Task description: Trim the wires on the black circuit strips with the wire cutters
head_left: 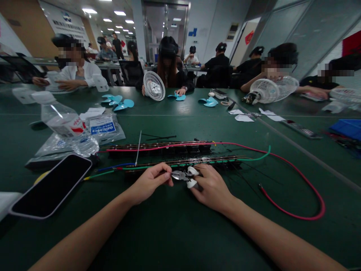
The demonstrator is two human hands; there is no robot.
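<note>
My right hand (pixel 212 188) is wrapped round a pair of cutting pliers (pixel 179 175) with white handle parts, jaws pointing left. At the jaw tips, my left hand (pixel 153 181) is closed in a pinch; what lies between its fingers is too small to make out. Just beyond my hands run two long black strips with metal contacts, a near strip (pixel 203 162) and a far strip (pixel 169 146). A green wire (pixel 255 159) lies along the near one, a red wire (pixel 303 175) along the far one. One pale cable tie (pixel 138 148) stands upright from the near strip.
On the left are a phone (pixel 52 186), a plastic bottle (pixel 66 122) and clear bags (pixel 105 128). Black cable ties (pixel 159 137) lie behind the strips. Across the green table (pixel 180 233), several people handle white fan grilles (pixel 153 86); blue fan blades (pixel 208 101) lie before them.
</note>
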